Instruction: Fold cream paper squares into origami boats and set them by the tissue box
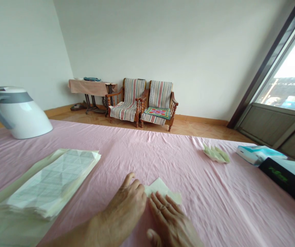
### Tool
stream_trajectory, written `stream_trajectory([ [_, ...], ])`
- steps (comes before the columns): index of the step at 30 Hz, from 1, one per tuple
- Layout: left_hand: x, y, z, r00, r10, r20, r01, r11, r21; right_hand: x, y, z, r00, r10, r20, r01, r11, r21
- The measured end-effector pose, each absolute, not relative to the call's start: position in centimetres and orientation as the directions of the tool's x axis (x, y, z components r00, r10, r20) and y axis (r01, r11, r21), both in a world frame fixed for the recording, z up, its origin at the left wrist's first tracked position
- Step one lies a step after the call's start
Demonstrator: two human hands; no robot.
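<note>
A small piece of pale green folded paper [157,187] lies on the pink cloth with a pointed tip facing away from me. My left hand [127,202] is at its left edge, fingers curled and closed on that side; the fingertips are partly hidden. Flat over the near part of the paper rests my right hand [172,218], its fingers stretched out and its thumb apart. That hand covers much of the paper. To the left is a stack of creased paper sheets [57,178], on top of larger pale green sheets [13,226].
The pink cloth [127,151] covers the table. A white and grey jug [30,116] stands at the left. A folded green paper shape [215,153], a blue and white tissue pack [258,153] and a black box [283,180] are at the right. Two wooden armchairs [138,103] stand beyond.
</note>
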State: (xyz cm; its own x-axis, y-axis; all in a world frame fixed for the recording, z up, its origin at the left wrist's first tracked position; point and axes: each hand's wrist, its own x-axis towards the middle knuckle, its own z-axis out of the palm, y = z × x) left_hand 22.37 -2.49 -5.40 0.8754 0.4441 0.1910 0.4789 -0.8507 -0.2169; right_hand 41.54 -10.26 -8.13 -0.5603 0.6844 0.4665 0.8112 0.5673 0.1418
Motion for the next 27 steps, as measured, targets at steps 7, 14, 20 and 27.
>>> stream_trajectory([
  [7, 23.0, -2.4, -3.0, 0.837, 0.504, 0.215, 0.517, -0.856, -0.005, 42.6, -11.1, -8.1, -0.37, 0.715, 0.593, 0.926, 0.336, 0.174],
  [14, 23.0, -2.2, -2.9, 0.829, 0.505, 0.24, 0.513, -0.858, 0.036, 43.6, -11.7, -8.3, -0.297, 0.788, 0.54, 0.951, 0.193, 0.242],
  [20, 23.0, -2.0, -3.3, 0.852, 0.459, 0.25, 0.481, -0.876, -0.031, 43.9, -11.6, -8.1, -0.257, 0.795, 0.549, 0.96, 0.145, 0.24],
  [27, 22.8, -1.5, -3.4, 0.821, 0.46, 0.338, 0.459, -0.884, 0.088, 43.8, -10.9, -7.4, -0.184, 0.807, 0.561, 0.98, 0.195, 0.041],
])
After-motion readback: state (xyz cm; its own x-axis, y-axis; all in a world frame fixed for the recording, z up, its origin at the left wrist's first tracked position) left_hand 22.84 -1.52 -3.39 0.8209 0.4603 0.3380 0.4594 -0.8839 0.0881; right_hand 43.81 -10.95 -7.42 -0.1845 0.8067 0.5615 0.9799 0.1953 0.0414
